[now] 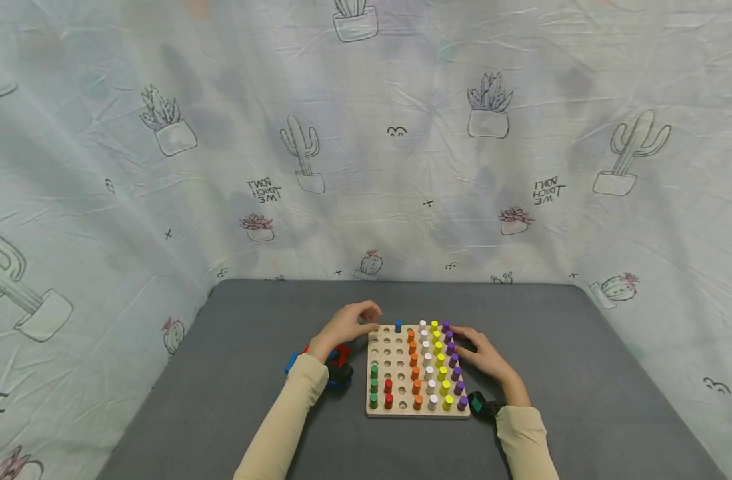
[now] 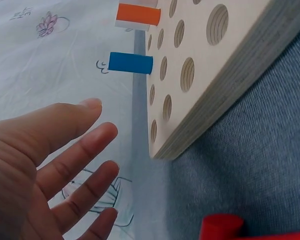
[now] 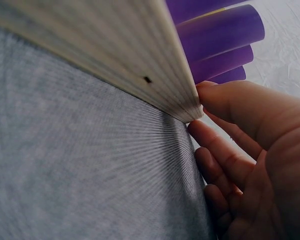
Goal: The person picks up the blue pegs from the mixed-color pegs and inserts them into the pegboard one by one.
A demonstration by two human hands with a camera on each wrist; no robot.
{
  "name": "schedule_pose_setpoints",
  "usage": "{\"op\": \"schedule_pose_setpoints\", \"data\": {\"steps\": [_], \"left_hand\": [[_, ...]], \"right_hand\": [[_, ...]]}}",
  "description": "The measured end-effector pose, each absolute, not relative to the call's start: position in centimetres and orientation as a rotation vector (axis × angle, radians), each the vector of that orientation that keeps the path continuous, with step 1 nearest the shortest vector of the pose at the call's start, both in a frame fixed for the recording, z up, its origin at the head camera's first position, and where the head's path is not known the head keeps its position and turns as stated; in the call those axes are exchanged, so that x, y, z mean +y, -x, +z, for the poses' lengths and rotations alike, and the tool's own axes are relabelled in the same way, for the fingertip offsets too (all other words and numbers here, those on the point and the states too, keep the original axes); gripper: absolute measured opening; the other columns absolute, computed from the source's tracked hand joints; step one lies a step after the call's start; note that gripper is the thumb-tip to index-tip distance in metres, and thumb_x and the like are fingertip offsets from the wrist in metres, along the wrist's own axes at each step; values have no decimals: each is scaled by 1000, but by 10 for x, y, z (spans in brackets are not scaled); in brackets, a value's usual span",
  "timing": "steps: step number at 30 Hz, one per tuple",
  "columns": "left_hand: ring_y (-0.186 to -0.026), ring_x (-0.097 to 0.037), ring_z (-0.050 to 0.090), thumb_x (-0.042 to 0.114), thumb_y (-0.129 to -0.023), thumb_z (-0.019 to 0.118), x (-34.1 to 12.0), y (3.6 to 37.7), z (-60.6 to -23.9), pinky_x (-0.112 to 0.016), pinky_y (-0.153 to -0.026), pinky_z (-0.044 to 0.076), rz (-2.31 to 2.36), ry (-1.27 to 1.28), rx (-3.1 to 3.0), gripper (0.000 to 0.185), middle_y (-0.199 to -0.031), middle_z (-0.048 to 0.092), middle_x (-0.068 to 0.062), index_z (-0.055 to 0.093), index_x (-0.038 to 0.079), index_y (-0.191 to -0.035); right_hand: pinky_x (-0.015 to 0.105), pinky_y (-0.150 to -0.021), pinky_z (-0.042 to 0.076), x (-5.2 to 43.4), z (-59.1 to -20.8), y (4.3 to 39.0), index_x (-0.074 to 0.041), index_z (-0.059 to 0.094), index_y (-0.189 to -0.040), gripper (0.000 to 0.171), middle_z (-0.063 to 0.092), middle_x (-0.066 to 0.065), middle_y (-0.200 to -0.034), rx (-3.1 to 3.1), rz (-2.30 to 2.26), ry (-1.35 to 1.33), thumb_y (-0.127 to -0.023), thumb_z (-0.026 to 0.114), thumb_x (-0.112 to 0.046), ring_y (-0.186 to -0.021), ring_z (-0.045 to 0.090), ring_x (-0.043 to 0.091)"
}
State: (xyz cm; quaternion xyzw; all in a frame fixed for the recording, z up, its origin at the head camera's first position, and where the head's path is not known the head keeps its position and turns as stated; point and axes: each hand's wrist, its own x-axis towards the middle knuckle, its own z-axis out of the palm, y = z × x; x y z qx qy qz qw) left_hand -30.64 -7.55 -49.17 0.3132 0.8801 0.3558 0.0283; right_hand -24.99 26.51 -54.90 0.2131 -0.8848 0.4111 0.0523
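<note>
Open left hand near pegboard, blue peg upright

Cream sleeves (dark wrist cameras)

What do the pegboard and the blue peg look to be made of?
Pegboard: pale unfinished plywood, probably; stacked layers show along its edge and rings inside the drilled holes. Blue peg: likely painted wood, smooth matte colour; plastic cannot be ruled out.
</note>
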Motion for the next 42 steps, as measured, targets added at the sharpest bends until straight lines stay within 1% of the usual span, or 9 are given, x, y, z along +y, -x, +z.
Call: {"op": "schedule_pose_setpoints", "data": {"steps": [10,14,22,28,32,36,42], "left_hand": [[-93,-18,57,22,-88,65,-88,300,-492,-37,-82,46,1029,-875,2768,26,-103,61,1,62,11,-111],[-91,-16,57,21,-87,65,-94,297,-491,-38,-81,46,1049,-868,2764,25,-101,62,1,62,11,-110],[-89,-15,57,20,-88,65,-108,292,-495,-36,-80,48,1073,-882,2762,21,-101,62,2,63,13,-107],[-88,-14,57,18,-88,64,-118,288,-495,-37,-80,48,1086,-893,2756,21,-98,62,2,63,9,-107],[-87,-13,57,19,-87,65,-123,285,-494,-35,-78,47,1062,-885,2776,21,-95,62,4,63,10,-106],[-87,-14,57,19,-87,66,-129,282,-492,-35,-78,48,1052,-871,2786,21,-94,62,4,64,10,-105],[-86,-12,57,20,-88,65,-139,278,-491,-32,-76,48,1009,-855,2815,19,-95,62,6,64,11,-104]], "right_hand": [[63,-96,28,264,-548,249,2,48,-131,45,49,25,-130,-2709,1255,-623,-90,58,-14,-119,41,44],[63,-97,27,264,-548,249,1,47,-132,47,48,24,-132,-2710,1280,-613,-89,59,-14,-121,40,44],[64,-96,27,264,-548,248,1,48,-131,45,48,25,-131,-2702,1261,-622,-90,58,-14,-120,40,45],[64,-97,27,264,-547,248,1,48,-132,46,48,25,-131,-2706,1276,-621,-89,58,-13,-121,40,45],[63,-97,27,264,-549,248,1,48,-132,46,48,25,-131,-2710,1282,-614,-89,59,-13,-121,40,44],[63,-98,27,264,-550,249,0,47,-133,47,48,24,-132,-2722,1271,-613,-90,59,-14,-122,40,43],[63,-97,27,265,-551,249,-1,48,-133,47,48,23,-132,-2715,1280,-614,-89,59,-15,-121,40,43]]}}
